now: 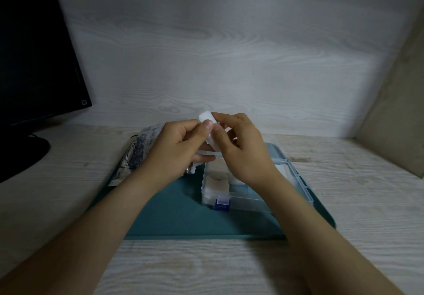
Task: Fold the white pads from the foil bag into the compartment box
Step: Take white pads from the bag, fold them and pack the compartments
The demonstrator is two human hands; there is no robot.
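Both my hands pinch one pad (207,120), left hand (181,147) low, right hand (241,147) atop. Pad upright, long axis vertical. Box (296,175) directly below, nearer my right. Bag (137,154) left.

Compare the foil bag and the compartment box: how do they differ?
The foil bag is crumpled and printed; the compartment box is rigid and clear, with a blue latch. The foil bag lies at the left edge of the teal tray, the compartment box further right. Shared: the left hand partly hides one, the right hand the other.
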